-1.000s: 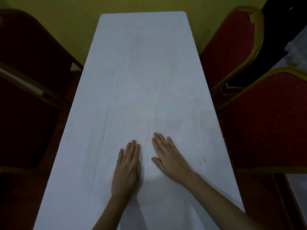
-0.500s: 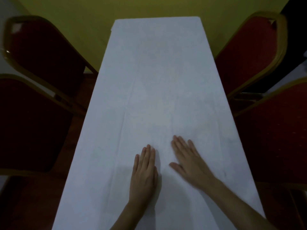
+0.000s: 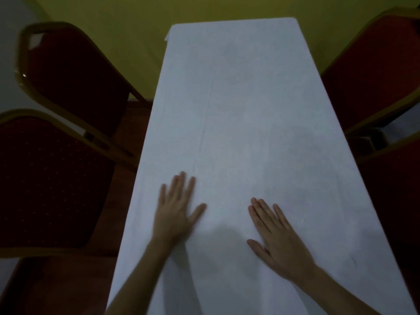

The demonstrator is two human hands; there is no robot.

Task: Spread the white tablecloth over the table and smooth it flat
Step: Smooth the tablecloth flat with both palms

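The white tablecloth [image 3: 245, 123] covers the worktop; the left hand [image 3: 176, 211] and right hand [image 3: 278, 241], both flat and open, have slid apart from centre, pressing creases outward.

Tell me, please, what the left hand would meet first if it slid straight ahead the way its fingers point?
Probably nothing: the left hand points up the white tablecloth, which looks bare to its far edge.
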